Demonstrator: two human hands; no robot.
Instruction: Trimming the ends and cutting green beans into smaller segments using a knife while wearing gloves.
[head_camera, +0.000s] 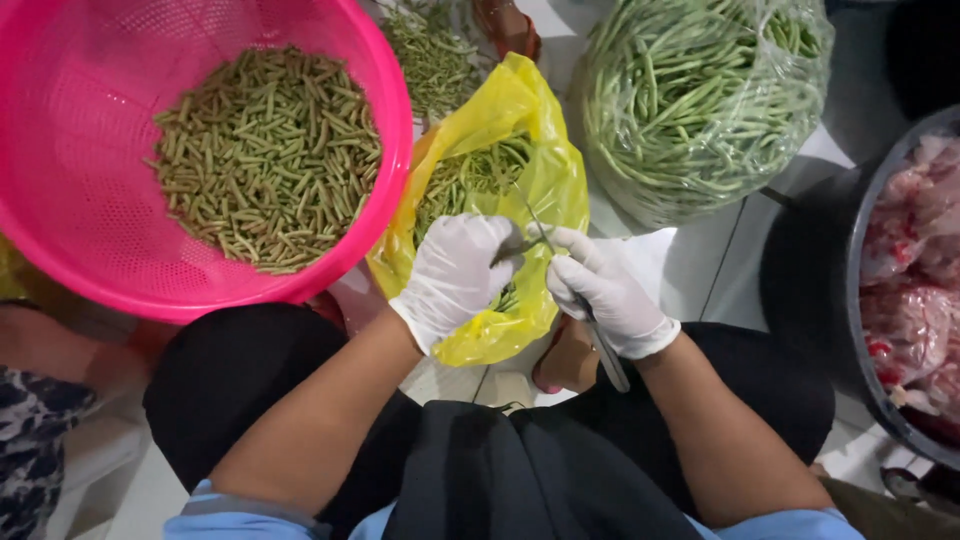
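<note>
Both my hands wear white gloves and meet over a yellow plastic bag (545, 170) holding trimmed bean ends. My left hand (455, 275) is closed around a green bean (525, 243) that pokes out toward the right. My right hand (605, 290) grips a knife (608, 360); its handle sticks out below my wrist and the thin blade points up at the bean. A pink perforated basket (90, 240) at the left holds a heap of short cut bean pieces (270, 160).
A clear plastic bag of whole long green beans (700, 95) lies at the upper right. A dark tub of raw pink meat (915, 290) stands at the right edge. White floor tiles lie beneath. My knees in black fabric fill the bottom.
</note>
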